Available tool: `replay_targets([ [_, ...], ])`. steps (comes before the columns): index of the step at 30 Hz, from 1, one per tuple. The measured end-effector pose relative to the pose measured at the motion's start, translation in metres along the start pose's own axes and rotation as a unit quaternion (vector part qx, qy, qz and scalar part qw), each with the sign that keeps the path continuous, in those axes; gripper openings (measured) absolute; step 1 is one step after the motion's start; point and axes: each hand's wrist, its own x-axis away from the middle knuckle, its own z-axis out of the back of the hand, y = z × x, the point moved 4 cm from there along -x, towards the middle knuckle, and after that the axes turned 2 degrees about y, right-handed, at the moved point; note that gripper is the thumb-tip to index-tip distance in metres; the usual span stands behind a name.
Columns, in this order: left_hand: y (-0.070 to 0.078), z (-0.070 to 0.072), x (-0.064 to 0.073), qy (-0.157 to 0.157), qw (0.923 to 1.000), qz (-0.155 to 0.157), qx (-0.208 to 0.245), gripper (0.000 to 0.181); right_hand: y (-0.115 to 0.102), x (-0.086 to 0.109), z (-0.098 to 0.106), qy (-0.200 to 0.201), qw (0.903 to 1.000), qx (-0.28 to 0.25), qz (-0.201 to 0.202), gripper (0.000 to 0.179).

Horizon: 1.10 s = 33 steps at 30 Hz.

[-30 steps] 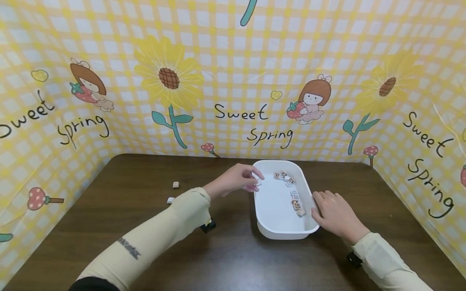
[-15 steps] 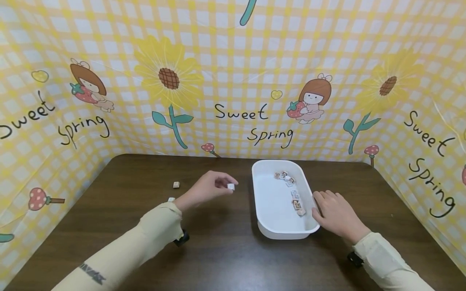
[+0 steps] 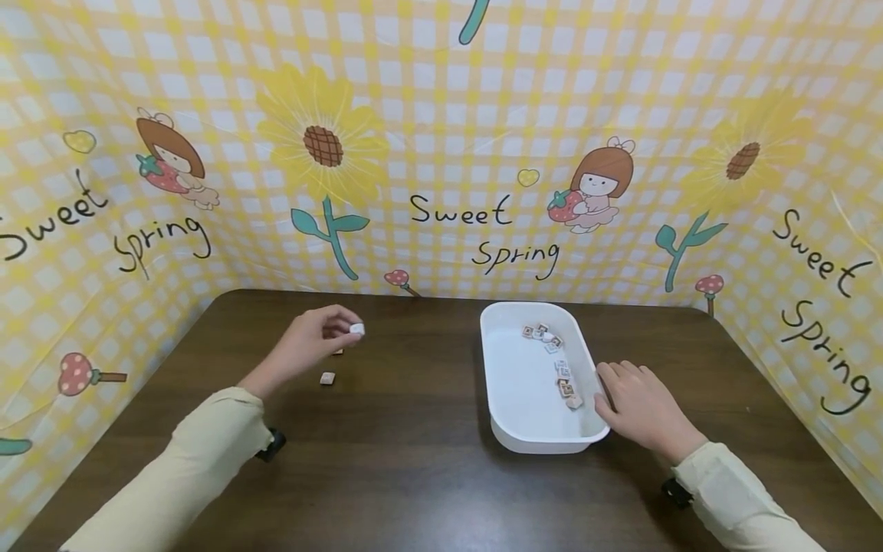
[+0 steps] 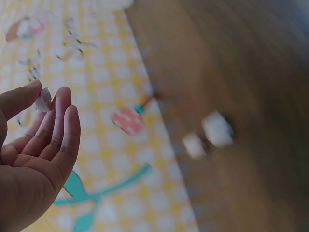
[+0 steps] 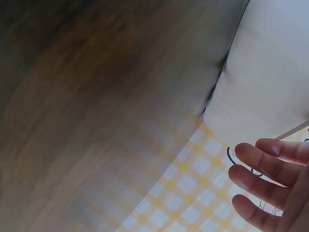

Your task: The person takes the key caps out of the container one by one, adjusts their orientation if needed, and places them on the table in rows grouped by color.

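Between thumb and fingertips, my left hand point(image 3: 320, 335) pinches a small white keycap point(image 3: 356, 329), held over the table at the left. In the left wrist view that keycap point(image 4: 43, 100) shows between thumb and forefinger. Below this hand a white keycap point(image 3: 327, 378) lies on the wood, and another keycap point(image 3: 338, 352) is mostly hidden behind the fingers. My right hand point(image 3: 638, 402) rests at the right rim of a white plastic tub point(image 3: 513, 410), its fingers loosely extended along the outside in the right wrist view. Several white and brown keycaps point(image 3: 566, 389) lie along the tub's right side.
The dark wooden table point(image 3: 407, 475) runs back to a yellow checked cloth point(image 3: 441, 138) that hangs behind and along both sides. The tub stands right of the middle, near the back edge.
My left hand has moved left, from the tub's left rim to above the loose keycaps, carrying the white keycap. The right hand and the tub have stayed in place.
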Motion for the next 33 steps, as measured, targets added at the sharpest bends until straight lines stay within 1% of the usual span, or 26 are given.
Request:
replay_targets([
  [4, -0.027, 0.011, 0.012, 0.003, 0.9990, 0.008, -0.043, 0.021, 0.001, 0.000, 0.001, 0.002, 1.0000, 0.000, -0.001, 0.035],
  [8, -0.056, 0.015, 0.020, 0.001, 0.9960, 0.010, -0.089, 0.018, 0.002, 0.001, 0.002, 0.002, 1.0000, 0.001, -0.001, 0.035],
  [10, -0.070, 0.014, 0.023, -0.011, 0.9944, 0.012, -0.104, 0.015, 0.001, 0.001, 0.003, 0.000, 1.0000, 0.000, -0.002, 0.035],
  [12, -0.081, 0.012, 0.025, -0.032, 0.9929, 0.018, -0.113, 0.013, 0.001, 0.001, 0.003, -0.004, 1.0000, -0.002, -0.003, 0.035],
  [14, -0.089, 0.009, 0.026, -0.052, 0.9917, 0.021, -0.115, 0.011, 0.001, 0.001, 0.003, -0.010, 0.9999, -0.004, -0.004, 0.036],
  [17, -0.094, 0.006, 0.026, -0.068, 0.9908, 0.026, -0.114, 0.010, 0.000, 0.001, 0.002, -0.014, 0.9999, -0.006, -0.005, 0.036],
  [24, -0.094, 0.004, 0.026, -0.068, 0.9900, 0.033, -0.119, 0.011, -0.001, 0.001, 0.001, 0.004, 0.9999, -0.001, 0.009, 0.033],
  [33, -0.095, 0.004, 0.028, -0.068, 0.9880, 0.035, -0.134, 0.012, -0.001, 0.001, 0.001, 0.010, 0.9999, -0.004, 0.012, 0.033],
])
